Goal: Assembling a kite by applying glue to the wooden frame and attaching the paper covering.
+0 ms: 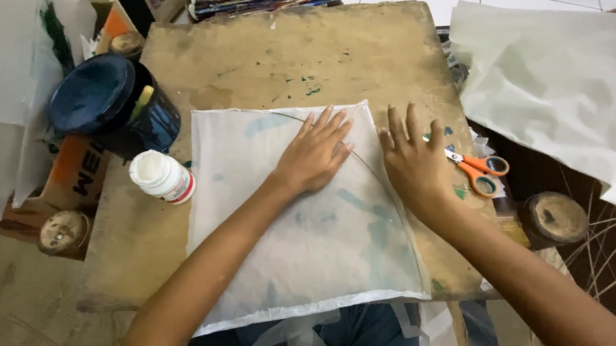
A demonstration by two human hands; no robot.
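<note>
The thin white paper sheet (295,232) lying on the table (275,49) beside the orange scissors (477,170) looks light, soft and easy to tear, so both hands, left hand (317,155) and right hand (411,160), press it flat with open fingers, holding nothing, near its upper edge.

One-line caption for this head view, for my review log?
Left hand and right hand press flat on thin white paper over a worn wooden board, orange-handled scissors beside them.
</note>
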